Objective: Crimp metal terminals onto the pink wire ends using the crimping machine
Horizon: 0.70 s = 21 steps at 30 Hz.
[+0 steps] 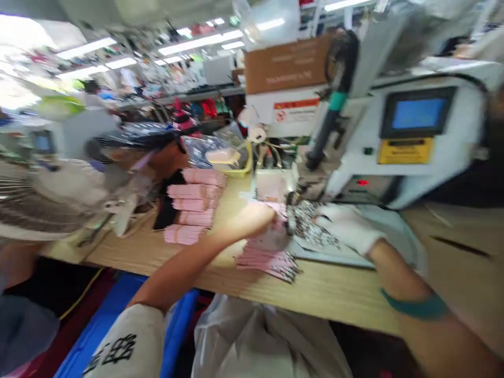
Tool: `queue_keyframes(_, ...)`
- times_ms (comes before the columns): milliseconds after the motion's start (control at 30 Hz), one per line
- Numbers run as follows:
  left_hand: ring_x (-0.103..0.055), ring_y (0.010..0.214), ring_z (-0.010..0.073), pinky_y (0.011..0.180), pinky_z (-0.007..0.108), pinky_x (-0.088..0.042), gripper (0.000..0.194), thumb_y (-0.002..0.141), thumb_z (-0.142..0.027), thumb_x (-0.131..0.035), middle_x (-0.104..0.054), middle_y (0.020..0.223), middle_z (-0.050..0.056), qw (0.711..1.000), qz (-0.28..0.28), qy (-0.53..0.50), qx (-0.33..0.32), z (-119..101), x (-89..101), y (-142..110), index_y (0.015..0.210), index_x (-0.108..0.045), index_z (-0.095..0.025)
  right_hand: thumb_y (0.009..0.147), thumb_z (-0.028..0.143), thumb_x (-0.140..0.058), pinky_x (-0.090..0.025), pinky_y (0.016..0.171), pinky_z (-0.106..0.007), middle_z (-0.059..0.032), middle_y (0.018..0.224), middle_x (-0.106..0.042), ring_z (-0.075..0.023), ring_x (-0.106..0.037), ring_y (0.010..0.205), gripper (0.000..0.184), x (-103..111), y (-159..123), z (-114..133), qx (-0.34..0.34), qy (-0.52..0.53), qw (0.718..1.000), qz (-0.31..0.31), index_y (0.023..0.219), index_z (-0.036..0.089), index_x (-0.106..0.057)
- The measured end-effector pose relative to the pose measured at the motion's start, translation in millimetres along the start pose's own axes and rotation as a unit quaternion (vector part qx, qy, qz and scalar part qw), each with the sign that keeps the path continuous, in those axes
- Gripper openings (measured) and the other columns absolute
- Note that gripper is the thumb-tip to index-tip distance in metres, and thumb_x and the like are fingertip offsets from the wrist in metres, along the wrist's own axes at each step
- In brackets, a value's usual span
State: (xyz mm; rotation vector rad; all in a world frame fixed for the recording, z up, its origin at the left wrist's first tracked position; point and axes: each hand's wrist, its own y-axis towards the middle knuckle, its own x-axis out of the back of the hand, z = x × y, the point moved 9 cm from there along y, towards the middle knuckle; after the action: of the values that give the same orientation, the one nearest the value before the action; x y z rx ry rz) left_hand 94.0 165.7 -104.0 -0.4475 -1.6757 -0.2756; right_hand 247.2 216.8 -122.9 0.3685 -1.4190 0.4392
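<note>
My left hand (262, 214) is at the machine's working point, its fingers closed at a pink fabric strip (280, 211); motion blurs the grip. My right hand (348, 227), in a white glove, rests on a heap of small silver-and-black pieces (311, 223). Its fingers curl in at the heap's right side, and what they pinch cannot be made out. Below my left hand, a fanned bundle of pink strips (268, 258) with dark ends lies near the table's front edge. The sewing-type machine's head (313, 178) stands just behind both hands.
Banded stacks of pink strips (192, 205) lie left of my left forearm. Behind them is a yellow basket (246, 160). The machine body with a blue screen (418, 114) stands at right, and a dark thin tool (460, 247) lies on the table (338, 289). Another person's arm (18, 265) is at far left.
</note>
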Motion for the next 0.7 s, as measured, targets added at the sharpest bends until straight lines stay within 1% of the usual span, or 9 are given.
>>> queue_keyframes(67, -0.059, 0.058, 0.0160, 0.054, 0.024, -0.039, 0.025, 0.068, -0.003, -0.049, -0.067, 0.066, 0.007, 0.999, 0.028, -0.035, -0.028, 0, -1.8, 5, 0.077, -0.071, -0.012, 0.088, 0.030, -0.048, -0.040, 0.069, -0.030, -0.0086, 0.093, -0.071, -0.0236, -0.064, 0.088, 0.025, 0, -1, -5, 0.001, 0.049, 0.999, 0.012, 0.089, 0.019, -0.070)
queue_keyframes(167, -0.058, 0.063, 0.0139, 0.056, 0.022, -0.038, 0.027, 0.067, -0.006, -0.048, -0.067, 0.072, 0.003, 0.988, 0.107, -0.115, -0.013, 12, -15.3, 10, 0.079, -0.069, -0.016, 0.086, 0.031, -0.052, -0.038, 0.063, -0.027, -0.0071, 0.085, -0.071, -0.0209, -0.064, 0.080, 0.020, 0, -3, -17, -0.001, 0.118, 0.993, -0.001, 0.083, 0.018, -0.067)
queue_keyframes(233, -0.057, 0.063, 0.0132, 0.056, 0.021, -0.039, 0.020, 0.071, -0.012, -0.049, -0.065, 0.071, 0.002, 0.972, 0.132, -0.193, -0.024, 13, -20.8, 10, 0.081, -0.067, -0.016, 0.085, 0.029, -0.053, -0.037, 0.055, -0.026, -0.0058, 0.074, -0.069, -0.0175, -0.063, 0.065, 0.018, -6, -7, -25, -0.034, 0.193, 0.980, 0.026, 0.082, 0.017, -0.065)
queue_keyframes(300, -0.054, 0.062, 0.0125, 0.057, 0.021, -0.040, 0.015, 0.076, -0.021, -0.053, -0.062, 0.070, 0.001, 0.947, 0.140, -0.287, -0.040, 10, -24.0, 8, 0.085, -0.063, -0.015, 0.087, 0.028, -0.050, -0.036, 0.049, -0.025, -0.0039, 0.065, -0.067, -0.0151, -0.059, 0.051, 0.018, -15, -12, -32, -0.086, 0.262, 0.959, 0.070, 0.089, 0.017, -0.064)
queue_keyframes(333, -0.053, 0.062, 0.0122, 0.057, 0.021, -0.040, 0.016, 0.078, -0.026, -0.056, -0.060, 0.070, 0.000, 0.932, 0.142, -0.330, -0.042, 9, -26.0, 7, 0.086, -0.062, -0.014, 0.087, 0.028, -0.049, -0.036, 0.047, -0.025, -0.0032, 0.063, -0.066, -0.0147, -0.058, 0.049, 0.018, -17, -14, -32, -0.097, 0.272, 0.954, 0.080, 0.091, 0.017, -0.064)
queue_keyframes(400, -0.049, 0.060, 0.0113, 0.055, 0.021, -0.040, 0.025, 0.078, -0.037, -0.060, -0.057, 0.070, 0.000, 0.905, 0.143, -0.399, -0.030, 10, -31.2, 6, 0.085, -0.061, -0.013, 0.083, 0.024, -0.054, -0.039, 0.052, -0.026, -0.0031, 0.067, -0.068, -0.0155, -0.060, 0.056, 0.015, -9, -13, -26, -0.069, 0.230, 0.969, 0.053, 0.088, 0.017, -0.067)
queue_keyframes(467, -0.046, 0.058, 0.0102, 0.053, 0.021, -0.038, 0.031, 0.077, -0.043, -0.063, -0.056, 0.069, 0.000, 0.890, 0.138, -0.434, -0.001, 15, -37.3, 8, 0.086, -0.062, -0.013, 0.079, 0.020, -0.060, -0.041, 0.063, -0.026, -0.0024, 0.077, -0.070, -0.0170, -0.063, 0.071, 0.011, 1, -9, -13, -0.007, 0.168, 0.986, 0.008, 0.082, 0.018, -0.070)
queue_keyframes(567, -0.042, 0.056, 0.0089, 0.050, 0.020, -0.033, 0.033, 0.076, -0.045, -0.064, -0.053, 0.066, -0.001, 0.886, 0.136, -0.443, 0.018, 16, -42.8, 9, 0.084, -0.063, -0.013, 0.078, 0.018, -0.062, -0.041, 0.072, -0.027, -0.0020, 0.084, -0.071, -0.0179, -0.063, 0.082, 0.012, -1, -6, 0, 0.043, 0.142, 0.989, -0.009, 0.083, 0.018, -0.074)
queue_keyframes(700, -0.040, 0.055, 0.0083, 0.049, 0.020, -0.030, 0.031, 0.075, -0.043, -0.065, -0.049, 0.062, -0.002, 0.884, 0.129, -0.448, 0.017, 12, -40.9, 9, 0.074, -0.058, -0.014, 0.078, 0.022, -0.065, -0.041, 0.071, -0.029, -0.0055, 0.085, -0.069, -0.0201, -0.061, 0.082, 0.012, -8, -2, 2, 0.044, 0.112, 0.993, -0.011, 0.082, 0.016, -0.074)
